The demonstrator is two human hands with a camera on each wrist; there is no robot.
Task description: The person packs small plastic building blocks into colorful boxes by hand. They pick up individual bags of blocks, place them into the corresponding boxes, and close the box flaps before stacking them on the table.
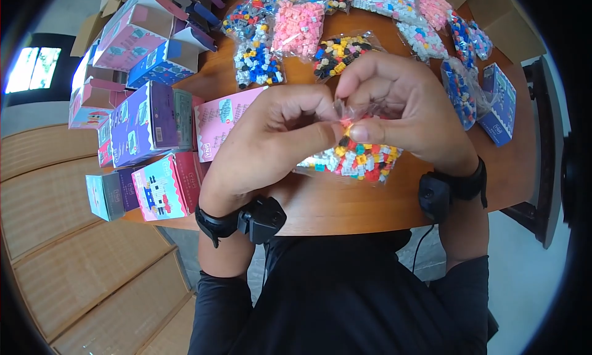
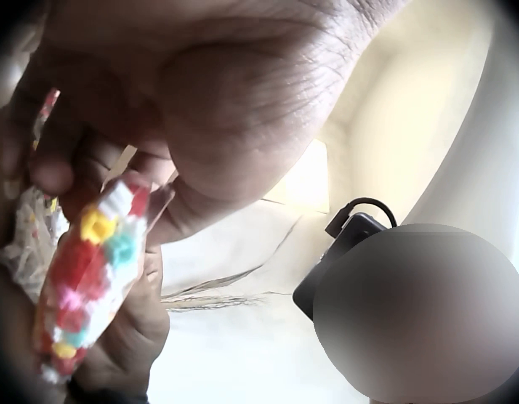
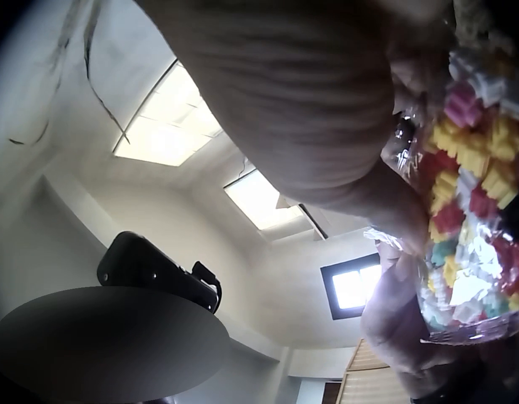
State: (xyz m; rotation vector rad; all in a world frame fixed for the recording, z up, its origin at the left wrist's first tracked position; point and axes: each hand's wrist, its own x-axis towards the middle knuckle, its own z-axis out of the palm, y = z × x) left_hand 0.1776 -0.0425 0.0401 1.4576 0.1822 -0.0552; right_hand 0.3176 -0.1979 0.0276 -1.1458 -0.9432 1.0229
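Note:
Between my hands hangs a clear plastic bag [image 1: 364, 160] full of small building bricks in red, yellow, white, teal and black. My left hand [image 1: 271, 133] pinches the bag's gathered top edge between thumb and fingers. From the other side my right hand [image 1: 401, 108] grips the same edge, its thumb facing the left thumb. The bag's lower part hangs toward me, over the table's near side. In the left wrist view the brick-filled bag [image 2: 87, 278] appears edge-on below the palm. The right wrist view shows the bag [image 3: 474, 219] close up, beside the fingers.
Several bags of bricks, among them a pink one [image 1: 298, 28], lie across the back of the wooden table [image 1: 308, 201]. Boxes, some with open flaps, crowd the left side, including a purple box [image 1: 143, 123]. A blue box [image 1: 498, 105] stands at the right edge.

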